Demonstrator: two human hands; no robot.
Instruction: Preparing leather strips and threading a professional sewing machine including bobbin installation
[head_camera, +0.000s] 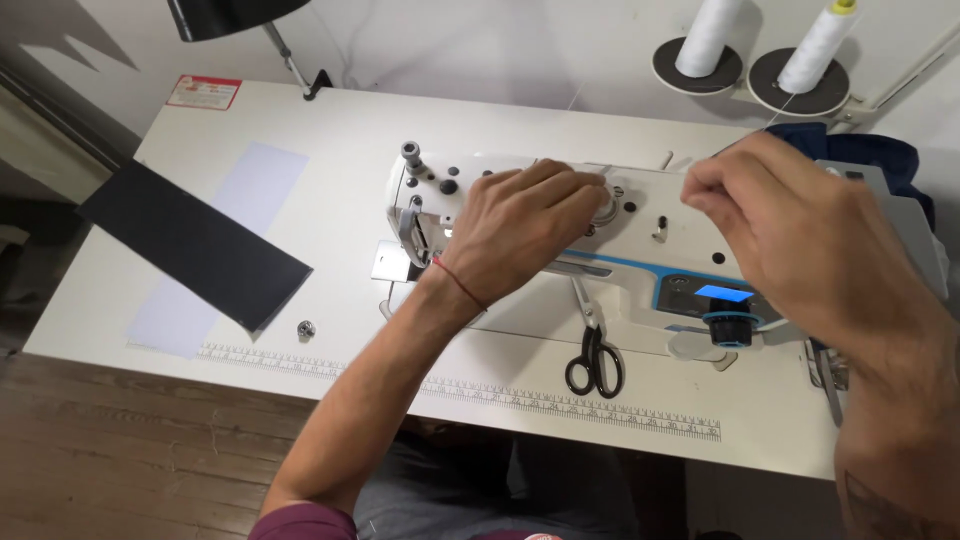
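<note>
Thread (600, 168), a thin pale line, runs across the top of the sewing machine (640, 260) in the middle of the frame, so faint that we can follow it only in short stretches. We hold it at two places, which seems to be why our hands sit apart along the machine's arm. Our left hand (515, 235), left of center, lies over the machine top with its fingers curled and closed toward the round metal tension disc (606, 203); it appears to pinch or press the thread there, though the fingertips hide the contact. Our right hand (790, 230), right of center, is raised just above the machine with thumb and forefinger pressed together, and we judge it to be pinching the thread's other stretch, keeping it taut.

Two white spools (765, 40) stand on their black stands at the upper right, behind the machine, likely feeding the thread down from there. Scissors (595, 350) with black handles lie on the table (340, 130) just in front of the machine, blades pointing up toward it, within easy reach of either hand. A black strip (195, 240) of fabric lies across a white strip (255, 185) at the left of the frame, well apart from the hands, as if set aside. A small bobbin (306, 328) sits near the ruler (560, 400) printed along the table's near edge. A lamp (235, 15) peeks in at the top left.
</note>
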